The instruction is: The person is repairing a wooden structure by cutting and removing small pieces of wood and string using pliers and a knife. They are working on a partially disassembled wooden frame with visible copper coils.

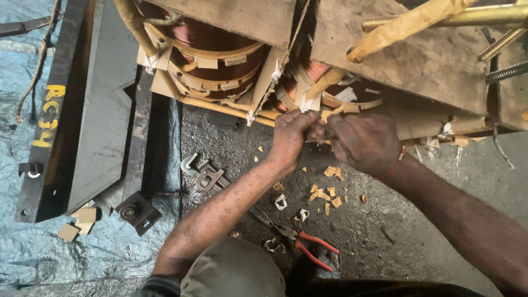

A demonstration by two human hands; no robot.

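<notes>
Working close together at the foot of a large transformer core, we have both hands bunched over the same spot. Our left hand point(290, 136) is curled, its fingertips pinched on a strip of pale insulation paper point(304, 105) that hangs from the lower edge of the right copper coil point(322, 74). Our right hand point(364, 143) sits just beside it, touching it at the knuckles, closed into a loose fist; something thin seems to lie between its fingers, but we cannot tell what it is. A red thread bracelet point(391, 167) circles the right wrist. Just above the hands, the coil shows reddish wire wrapped with tan paper bands, and a second copper coil point(206, 52) stands further off, above and beyond the left hand. Worn, stained wooden blocks point(418, 55) cover the tops of both windings, and threaded brass rods point(495, 19) run out past the right hand. Directly below the hands, torn paper scraps point(324, 193) lie scattered on the dark, gritty floor point(385, 236). Nearer to us, below the left forearm, red-handled pliers point(308, 245) rest on the floor. Beyond the left forearm lie a few bent metal clamps point(204, 175), and further out a dark steel frame piece point(82, 110) rests on a blue tarpaulin point(33, 253), with small cardboard squares point(82, 220) near its lower corner.
</notes>
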